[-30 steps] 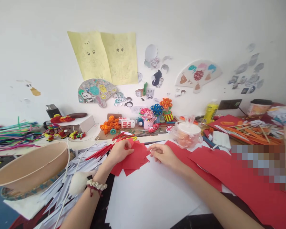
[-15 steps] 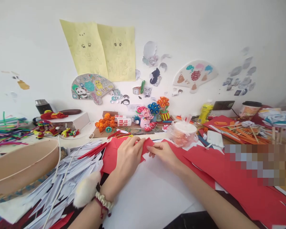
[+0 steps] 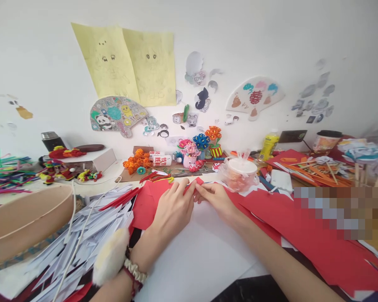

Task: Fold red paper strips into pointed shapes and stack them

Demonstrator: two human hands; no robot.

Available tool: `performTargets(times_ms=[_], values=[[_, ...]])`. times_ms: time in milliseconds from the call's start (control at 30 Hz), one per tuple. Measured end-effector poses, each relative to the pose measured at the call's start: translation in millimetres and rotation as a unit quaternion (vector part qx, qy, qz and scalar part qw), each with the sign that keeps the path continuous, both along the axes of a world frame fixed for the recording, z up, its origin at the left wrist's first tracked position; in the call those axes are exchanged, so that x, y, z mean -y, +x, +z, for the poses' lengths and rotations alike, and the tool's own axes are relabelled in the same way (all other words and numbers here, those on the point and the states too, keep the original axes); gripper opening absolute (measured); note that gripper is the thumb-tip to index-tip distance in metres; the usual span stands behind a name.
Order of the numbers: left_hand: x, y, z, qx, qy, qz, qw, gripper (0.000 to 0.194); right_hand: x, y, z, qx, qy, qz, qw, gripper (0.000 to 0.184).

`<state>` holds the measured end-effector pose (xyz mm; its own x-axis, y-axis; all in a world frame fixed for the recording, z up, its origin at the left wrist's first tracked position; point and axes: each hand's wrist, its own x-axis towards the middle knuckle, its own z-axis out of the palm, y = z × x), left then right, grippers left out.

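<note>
A small piece of red paper (image 3: 199, 181) shows between my two hands, above the top of a large white sheet (image 3: 204, 243). Over its left part lies my left hand (image 3: 176, 203), fingers bent and closed on it, with a beaded band and a fluffy white ball at the wrist. The thumb and fingertips of my right hand (image 3: 214, 200) pinch the paper's right side. Most of that piece is hidden by my fingers. Under and left of my left hand are more red paper sheets (image 3: 146, 205).
Folded white paper strips (image 3: 91, 230) are heaped at left beside a beige basin (image 3: 31, 214). Long red sheets (image 3: 290, 222) spread to the right. Behind stand a bagged round tub (image 3: 241, 170), flower ornaments (image 3: 201, 147) and a yellow bottle (image 3: 269, 146). A white cable crosses the strips.
My hands have come closer together, and less of the small red paper shows between them. My right fingertips now meet my left hand. The view has shifted slightly.
</note>
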<state>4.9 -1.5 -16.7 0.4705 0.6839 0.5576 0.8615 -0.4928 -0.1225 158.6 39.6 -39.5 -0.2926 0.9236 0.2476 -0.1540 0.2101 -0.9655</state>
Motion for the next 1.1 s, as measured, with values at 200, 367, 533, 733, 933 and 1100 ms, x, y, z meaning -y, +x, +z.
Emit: performTargets(times_ms=[200,367,533,733,933,1100], values=[[0.0,-4.5,11.3,0.256,-0.153,-0.028,0.954,0.029,2.5,3.4,5.9,0.101,0.08,-0.047,0.99,0.045],[-11.0,-18.2,12.8,0.411,-0.292,-0.068,0.861,0.03,10.3,3.5,12.1,0.145,0.122,-0.061,0.98,0.043],[-8.7,-17.9,8.3,0.386,-0.319,-0.096,0.86,0.029,13.6,1.6,12.4,0.125,0.138,-0.09,0.978,0.033],[-2.9,-14.7,11.6,0.377,-0.321,-0.083,0.865,0.03,14.7,2.8,12.9,0.088,0.137,-0.088,0.983,0.033],[0.4,-14.1,18.2,0.411,-0.265,-0.08,0.869,0.031,18.1,3.6,14.9,0.124,0.14,-0.042,0.981,0.032],[0.2,-12.2,14.3,0.444,-0.253,-0.071,0.856,0.028,18.6,4.4,14.6,0.144,0.143,-0.014,0.979,0.03]])
